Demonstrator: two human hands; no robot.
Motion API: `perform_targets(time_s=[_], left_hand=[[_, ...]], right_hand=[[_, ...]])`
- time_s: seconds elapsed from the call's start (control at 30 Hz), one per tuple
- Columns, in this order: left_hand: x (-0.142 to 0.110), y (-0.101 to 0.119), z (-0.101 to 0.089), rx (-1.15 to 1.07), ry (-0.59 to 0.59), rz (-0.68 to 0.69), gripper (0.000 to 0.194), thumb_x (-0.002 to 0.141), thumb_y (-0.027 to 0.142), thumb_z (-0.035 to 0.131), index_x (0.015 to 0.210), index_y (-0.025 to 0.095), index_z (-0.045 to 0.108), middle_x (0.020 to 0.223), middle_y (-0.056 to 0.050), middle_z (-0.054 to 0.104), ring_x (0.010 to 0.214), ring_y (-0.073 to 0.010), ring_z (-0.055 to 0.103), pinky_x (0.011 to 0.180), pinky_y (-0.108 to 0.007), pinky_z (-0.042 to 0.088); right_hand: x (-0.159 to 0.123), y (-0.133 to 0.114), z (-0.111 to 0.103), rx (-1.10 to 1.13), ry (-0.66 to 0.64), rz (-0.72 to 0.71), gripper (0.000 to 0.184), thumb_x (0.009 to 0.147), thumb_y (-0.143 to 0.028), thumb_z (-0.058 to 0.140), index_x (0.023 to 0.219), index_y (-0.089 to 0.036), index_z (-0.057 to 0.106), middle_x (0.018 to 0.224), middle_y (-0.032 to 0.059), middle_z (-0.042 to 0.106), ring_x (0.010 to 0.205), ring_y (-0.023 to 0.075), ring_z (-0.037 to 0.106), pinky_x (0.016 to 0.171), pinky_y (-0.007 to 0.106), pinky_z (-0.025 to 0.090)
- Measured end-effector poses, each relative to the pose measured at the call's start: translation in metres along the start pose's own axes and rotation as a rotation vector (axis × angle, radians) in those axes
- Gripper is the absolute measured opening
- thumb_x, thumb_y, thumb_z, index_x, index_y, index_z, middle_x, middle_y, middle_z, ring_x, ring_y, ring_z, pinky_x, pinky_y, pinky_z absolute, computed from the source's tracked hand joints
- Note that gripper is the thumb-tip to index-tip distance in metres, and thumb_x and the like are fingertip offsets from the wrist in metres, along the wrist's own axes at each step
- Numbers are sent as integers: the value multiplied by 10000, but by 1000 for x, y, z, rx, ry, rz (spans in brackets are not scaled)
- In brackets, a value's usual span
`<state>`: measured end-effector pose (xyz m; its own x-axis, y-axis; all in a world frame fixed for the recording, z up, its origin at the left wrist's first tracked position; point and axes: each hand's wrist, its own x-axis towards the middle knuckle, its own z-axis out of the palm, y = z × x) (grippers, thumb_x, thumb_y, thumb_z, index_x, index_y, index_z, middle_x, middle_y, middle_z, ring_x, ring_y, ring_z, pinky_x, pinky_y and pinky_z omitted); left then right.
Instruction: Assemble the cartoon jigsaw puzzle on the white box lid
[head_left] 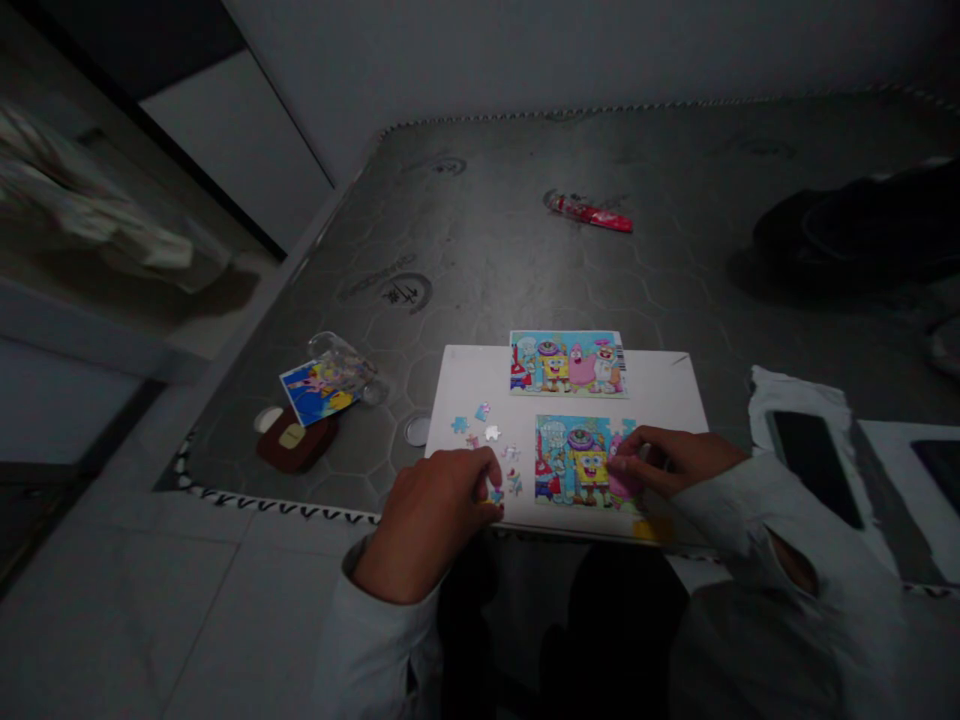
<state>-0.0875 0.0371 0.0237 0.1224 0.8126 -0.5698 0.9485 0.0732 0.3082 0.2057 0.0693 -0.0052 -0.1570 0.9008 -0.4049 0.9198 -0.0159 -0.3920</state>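
A partly assembled jigsaw puzzle point(559, 470) with cartoon figures lies on a white board point(469, 375). My right hand point(679, 460) reaches over its right side, thumb and finger pinched at a pink puzzle piece point(616, 482); the fingers partly hide it. Left of the puzzle, my left hand point(442, 505) is closed, its fingertips at a small blue and yellow puzzle piece point(496, 496). Several loose puzzle pieces point(493, 433) are scattered just above that hand. Behind the puzzle lies a reference picture card point(568, 363) with the same figures.
To the left are a brown case point(296, 442), a blue and yellow card point(319, 392) and a crumpled clear wrapper point(349, 365). A red packet point(592, 214) lies farther back. At right, a dark phone point(814, 465) rests on white material. The grey mat point(480, 270) has a striped edge.
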Motion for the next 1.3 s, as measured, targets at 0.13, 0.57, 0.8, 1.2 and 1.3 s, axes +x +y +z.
perform_targets(time_s=[0.13,0.57,0.8,1.2,1.3], left_hand=[[-1,0,0,-5,6,17,234,794,284,769,1016,328,710,962,59,753,864,-181,669,653,-291,300],[-1,0,-1,-19,-2,15,248,795,266,778,1027,319,711,952,61,753,865,-176,671,665,-294,319],[-1,1,-1,-8,0,10,252,790,272,776,1030,320,716,969,52,759,863,-177,670,661,-296,320],[-1,1,-3,-15,-3,12,243,798,284,769,1032,321,717,967,52,758,867,-180,672,660,-299,323],[-1,2,-3,-9,4,12,239,799,277,767,1030,317,719,970,48,760,874,-181,673,667,-299,329]], right_hand=[[-1,0,1,-5,15,-3,234,864,-500,659,844,-278,732,689,-10,733,618,165,652,601,287,423],[-2,-1,-5,22,-39,-2,293,865,-538,616,882,-269,728,727,0,754,649,182,663,630,306,432],[-2,-3,-4,6,-17,13,257,852,-515,635,858,-274,726,691,-12,736,630,171,658,610,291,419],[-3,-1,-3,32,-2,-22,241,865,-496,638,865,-276,736,694,-15,733,637,169,664,619,285,436],[-4,-2,-3,19,11,-22,250,871,-504,635,874,-279,744,694,-15,731,644,174,665,613,290,430]])
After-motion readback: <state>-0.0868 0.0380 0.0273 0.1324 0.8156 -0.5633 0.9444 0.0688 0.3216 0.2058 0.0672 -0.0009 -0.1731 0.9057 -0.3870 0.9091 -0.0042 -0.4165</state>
